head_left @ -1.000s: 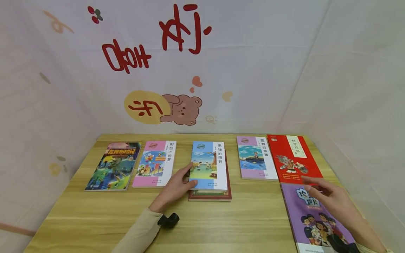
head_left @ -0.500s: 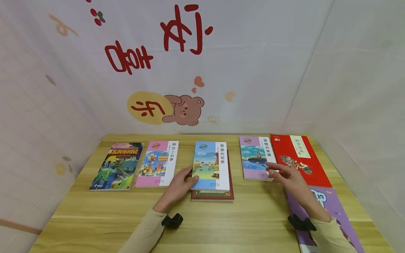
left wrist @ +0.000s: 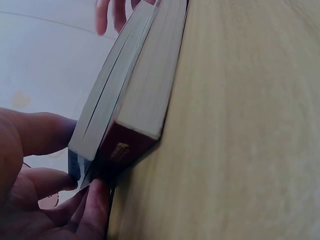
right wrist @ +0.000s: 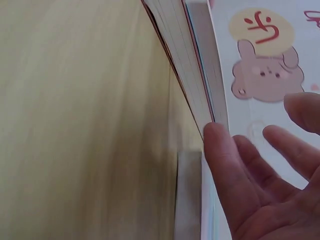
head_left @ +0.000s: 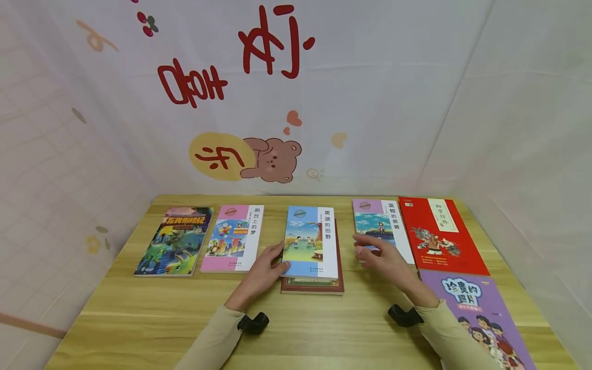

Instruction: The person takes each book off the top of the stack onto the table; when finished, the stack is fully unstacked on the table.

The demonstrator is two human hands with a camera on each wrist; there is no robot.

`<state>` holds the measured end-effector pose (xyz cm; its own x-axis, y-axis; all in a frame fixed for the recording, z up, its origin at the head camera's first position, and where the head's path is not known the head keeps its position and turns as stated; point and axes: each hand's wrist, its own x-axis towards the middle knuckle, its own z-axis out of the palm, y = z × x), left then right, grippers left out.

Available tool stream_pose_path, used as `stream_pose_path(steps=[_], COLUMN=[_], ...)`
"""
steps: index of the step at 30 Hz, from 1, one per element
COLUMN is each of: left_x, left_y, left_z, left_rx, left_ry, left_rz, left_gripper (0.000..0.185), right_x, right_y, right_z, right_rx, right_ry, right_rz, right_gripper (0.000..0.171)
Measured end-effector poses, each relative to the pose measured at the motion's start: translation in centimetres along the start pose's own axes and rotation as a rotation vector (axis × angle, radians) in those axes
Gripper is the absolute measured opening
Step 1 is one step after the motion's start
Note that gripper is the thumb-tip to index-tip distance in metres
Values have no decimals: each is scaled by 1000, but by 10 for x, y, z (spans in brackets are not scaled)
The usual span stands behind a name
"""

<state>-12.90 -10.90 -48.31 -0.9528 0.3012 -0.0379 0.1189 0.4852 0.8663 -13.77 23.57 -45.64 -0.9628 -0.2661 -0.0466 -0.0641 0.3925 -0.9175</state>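
Note:
In the head view, a book with a blue-and-white cover (head_left: 310,241) lies on a thicker dark-red book (head_left: 312,289) in the middle of the table. My left hand (head_left: 263,272) rests at the stack's left side, thumb tip at the cover's edge. In the left wrist view its fingers (left wrist: 50,182) touch the spine side. Apart from the stack, to its right, my right hand (head_left: 386,262) is held with loosely bent fingers, holding nothing. It partly covers a pink-and-white book (head_left: 406,246).
Left of the stack lie another pink book (head_left: 231,236) and a dinosaur book (head_left: 176,241). A red book (head_left: 441,236) and a purple book (head_left: 481,313) lie at the right. A printed white cloth (head_left: 379,103) hangs behind the wooden table (head_left: 324,329).
My right hand has moved left from over the red and purple books, across the pink-and-white book, towards the stack. The left hand stays at the stack. The head view has shifted slightly.

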Motion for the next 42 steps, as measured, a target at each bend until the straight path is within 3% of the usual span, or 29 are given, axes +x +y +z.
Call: stream_pose_path(steps=[9, 16, 23, 26, 34, 37, 42], left_x=[-1, 0, 1, 2, 6, 5, 5], left_y=[1, 2, 2, 2, 2, 4, 4], left_z=[0, 2, 3, 4, 5, 3, 2], left_rx=[-8, 37, 12, 13, 36, 32, 22], left_ry=[-15, -59, -53, -58, -78, -86, -91], left_rz=[9, 52, 59, 66, 79, 68, 49], left_gripper=[63, 57, 54, 55, 59, 59, 58], right_x=[18, 32, 44, 47, 45, 43, 34], right_y=[-1, -5, -10, -14, -12, -10, -15], right_z=[25, 33, 39, 37, 25, 25, 23], right_rx=[27, -156, -260, -295, -144, -73, 45], right_ry=[-30, 18, 37, 41, -89, -95, -36], right_rz=[71, 61, 69, 28, -62, -62, -15], right_gripper=[56, 64, 62, 59, 57, 55, 53])
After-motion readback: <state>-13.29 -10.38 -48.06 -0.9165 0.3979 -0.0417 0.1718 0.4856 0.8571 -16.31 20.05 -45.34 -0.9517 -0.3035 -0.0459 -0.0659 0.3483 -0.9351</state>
